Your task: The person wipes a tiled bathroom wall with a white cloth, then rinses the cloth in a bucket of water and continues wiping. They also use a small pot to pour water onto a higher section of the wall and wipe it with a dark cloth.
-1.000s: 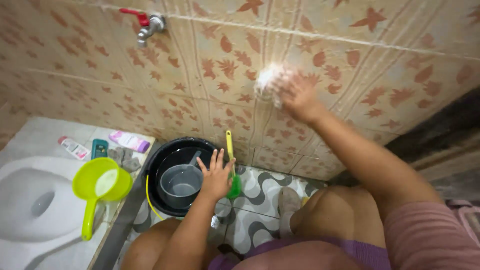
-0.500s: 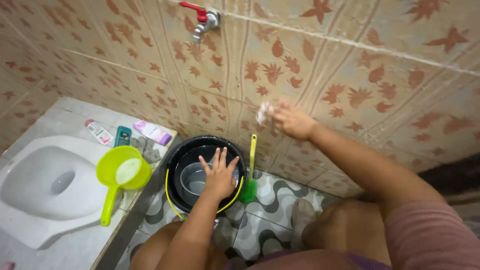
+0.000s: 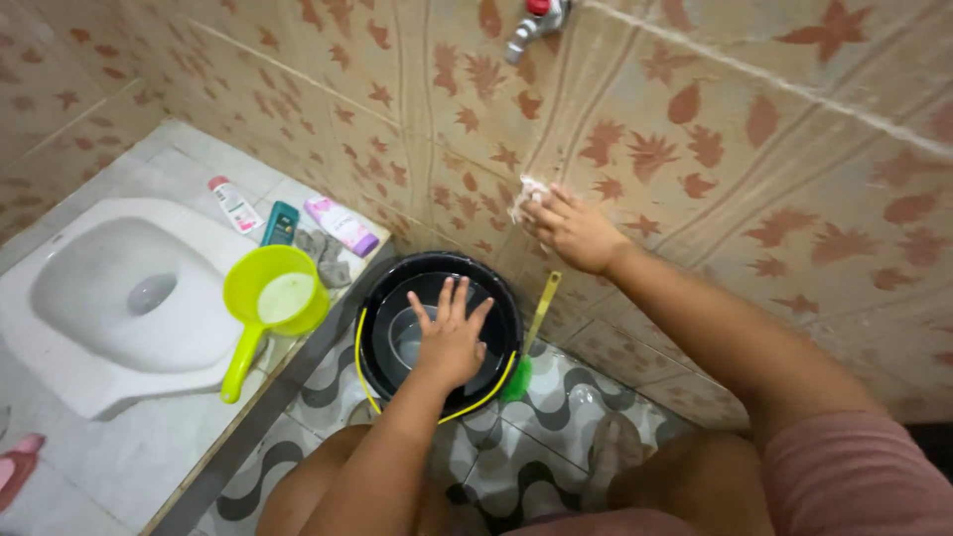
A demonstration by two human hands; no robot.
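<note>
My right hand [image 3: 571,230] presses a small white soapy scrub pad [image 3: 526,194] against the leaf-patterned tiled wall [image 3: 715,149], below a red-topped metal tap [image 3: 536,20]. My left hand [image 3: 452,333] rests flat with fingers spread over the black bucket [image 3: 372,347], which has a yellow handle and a smaller grey container inside. A green and yellow brush [image 3: 529,342] leans against the wall just right of the bucket.
A lime green dipper [image 3: 268,308] sits on the raised ledge left of the bucket. Beside it lie a white squat toilet [image 3: 109,298], a small tube [image 3: 235,205], a teal container [image 3: 280,223], a pink and white bottle [image 3: 342,226] and a grey cloth [image 3: 323,253]. My bare knees fill the bottom.
My right hand has slid the scrub pad down and left along the wall. The view has shifted, so the tap sits at the top edge. My left hand stays over the bucket.
</note>
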